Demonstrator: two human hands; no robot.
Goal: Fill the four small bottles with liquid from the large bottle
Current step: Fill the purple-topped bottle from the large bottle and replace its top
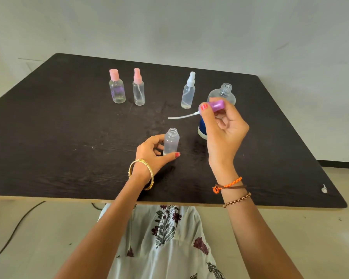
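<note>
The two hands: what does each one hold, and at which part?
Left hand holds the open small bottle by its lower body. Right hand pinches the purple spray cap at its head.

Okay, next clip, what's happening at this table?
A person is at a dark table. The left hand holds an uncapped small bottle upright on it, while the right hand holds a purple spray cap with its tube sticking out. The large bottle stands open behind. Three more small bottles wait capped at the back.

Matt dark wood-grain table (69, 121), clear plastic bottles (171, 142)
</note>
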